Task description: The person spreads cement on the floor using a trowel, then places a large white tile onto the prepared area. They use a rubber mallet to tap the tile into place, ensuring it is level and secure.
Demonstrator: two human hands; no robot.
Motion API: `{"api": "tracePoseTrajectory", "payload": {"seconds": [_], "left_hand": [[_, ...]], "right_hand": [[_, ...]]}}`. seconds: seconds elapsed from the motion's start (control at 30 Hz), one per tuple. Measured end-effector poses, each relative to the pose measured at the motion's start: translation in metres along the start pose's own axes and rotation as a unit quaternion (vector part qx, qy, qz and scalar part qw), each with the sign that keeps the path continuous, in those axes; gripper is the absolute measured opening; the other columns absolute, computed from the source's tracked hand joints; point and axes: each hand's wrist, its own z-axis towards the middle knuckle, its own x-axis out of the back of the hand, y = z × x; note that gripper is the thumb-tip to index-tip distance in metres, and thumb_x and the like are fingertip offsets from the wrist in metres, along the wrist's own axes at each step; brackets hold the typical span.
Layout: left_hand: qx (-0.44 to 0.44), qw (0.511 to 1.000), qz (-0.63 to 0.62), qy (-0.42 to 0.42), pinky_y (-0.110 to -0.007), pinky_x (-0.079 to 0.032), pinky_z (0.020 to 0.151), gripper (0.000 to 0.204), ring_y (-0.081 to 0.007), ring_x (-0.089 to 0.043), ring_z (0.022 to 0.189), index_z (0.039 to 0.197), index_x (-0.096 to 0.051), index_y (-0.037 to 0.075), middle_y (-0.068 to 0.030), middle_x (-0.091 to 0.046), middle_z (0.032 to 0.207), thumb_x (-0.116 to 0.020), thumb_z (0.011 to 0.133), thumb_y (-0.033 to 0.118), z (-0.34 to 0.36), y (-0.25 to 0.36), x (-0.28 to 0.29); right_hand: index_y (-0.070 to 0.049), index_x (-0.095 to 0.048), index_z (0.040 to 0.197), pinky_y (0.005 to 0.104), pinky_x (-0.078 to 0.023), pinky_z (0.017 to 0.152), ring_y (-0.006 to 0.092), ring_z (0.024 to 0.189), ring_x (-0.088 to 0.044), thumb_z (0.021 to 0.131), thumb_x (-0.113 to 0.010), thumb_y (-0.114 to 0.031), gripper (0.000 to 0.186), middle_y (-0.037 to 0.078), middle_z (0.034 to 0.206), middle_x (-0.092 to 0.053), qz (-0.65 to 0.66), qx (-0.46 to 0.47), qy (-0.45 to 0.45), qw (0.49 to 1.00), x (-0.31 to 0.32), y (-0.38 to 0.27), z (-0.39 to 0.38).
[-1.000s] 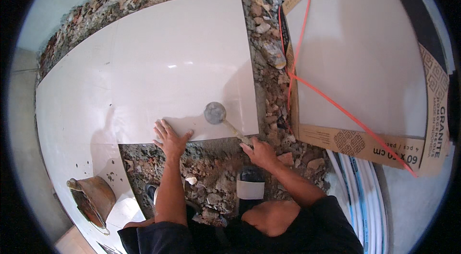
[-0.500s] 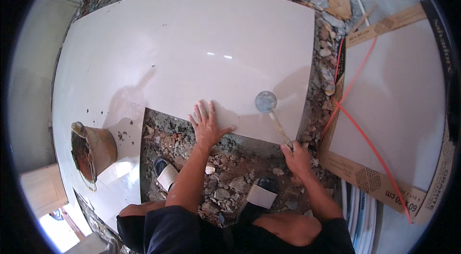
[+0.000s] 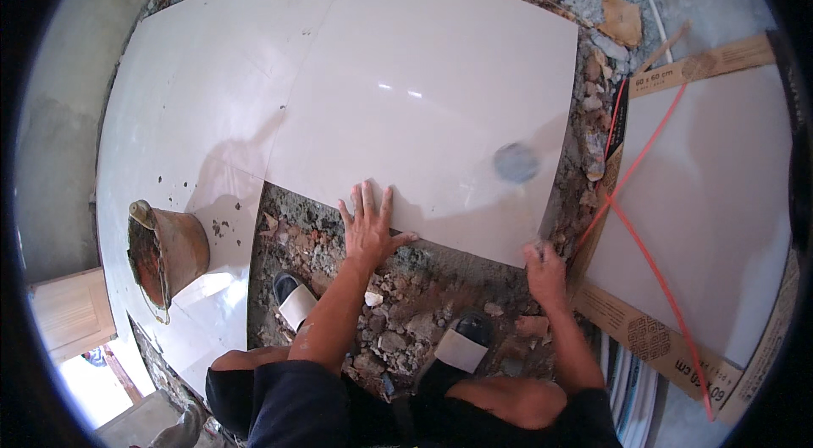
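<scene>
My left hand [image 3: 368, 228] lies with fingers spread on the near edge of a large glossy white floor tile [image 3: 423, 92]. In my right hand [image 3: 546, 274], at the tile's near right corner, is the pale handle of a mallet. The mallet's round grey head [image 3: 516, 163] is over the right part of the tile, smeared by motion; I cannot tell whether it touches the surface. Under the tile's near edge runs a bed of grey mortar [image 3: 466, 260]. Other white tiles [image 3: 186, 84] adjoin it on the left.
A rusty mortar-stained bucket [image 3: 178, 245] lies tipped on the left tiles. Broken rubble [image 3: 398, 312] covers the ground around my sandals. At right stands a cardboard-edged stack of tiles [image 3: 694, 211] with loose red strapping [image 3: 650, 255]. Grey walls flank both sides.
The mallet and my right hand have moved to the right, toward the tile's right edge. My left hand stays spread on the tile. The whole view has shifted slightly.
</scene>
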Motion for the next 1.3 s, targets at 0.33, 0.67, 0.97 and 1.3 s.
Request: {"api": "tracePoseTrajectory", "payload": {"seconds": [0.33, 0.67, 0.97, 1.3], "left_hand": [[0.005, 0.999, 0.030, -0.030, -0.065, -0.004, 0.108, 0.108, -0.0430, -0.003, 0.141, 0.149, -0.013, 0.020, -0.0255, -0.005, 0.152, -0.060, 0.068, 0.073, -0.001, 0.003, 0.000], [0.012, 0.998, 0.051, -0.017, -0.066, -0.008, 0.106, 0.113, -0.0419, -0.006, 0.141, 0.149, -0.012, 0.016, -0.0255, -0.006, 0.152, -0.067, 0.064, 0.067, 0.000, 0.006, -0.004], [0.011, 0.998, 0.054, -0.012, -0.064, -0.009, 0.107, 0.111, -0.0421, -0.006, 0.141, 0.148, -0.016, 0.015, -0.0256, -0.006, 0.152, -0.065, 0.065, 0.069, -0.002, 0.010, -0.003], [0.009, 0.999, 0.042, -0.001, -0.065, -0.009, 0.107, 0.110, -0.0419, -0.008, 0.140, 0.148, -0.018, 0.013, -0.0253, -0.009, 0.151, -0.065, 0.066, 0.068, 0.000, 0.006, -0.005]], "right_hand": [[-0.002, -0.053, 0.101, 0.0284, -0.037, 0.035, 0.0146, 0.037, -0.045, 0.096, -0.041, -0.047, 0.047, 0.002, 0.058, -0.045, 0.415, -0.289, 0.061, 0.861, 0.028, -0.029, 0.070], [0.001, -0.052, 0.099, 0.0313, -0.040, 0.040, 0.0158, 0.043, -0.050, 0.098, -0.039, -0.042, 0.045, 0.004, 0.061, -0.049, 0.253, -0.200, 0.083, 0.943, 0.016, 0.003, 0.048], [-0.002, -0.050, 0.112, 0.0499, -0.050, 0.063, 0.0427, 0.073, -0.063, 0.089, -0.059, -0.033, 0.039, 0.023, 0.079, -0.063, -0.039, 0.078, -0.032, 0.996, 0.012, 0.002, -0.010], [0.000, -0.050, 0.108, 0.0502, -0.049, 0.060, 0.0425, 0.071, -0.062, 0.091, -0.054, -0.041, 0.045, 0.023, 0.076, -0.062, -0.043, 0.054, -0.123, 0.990, -0.018, -0.043, -0.005]]}}
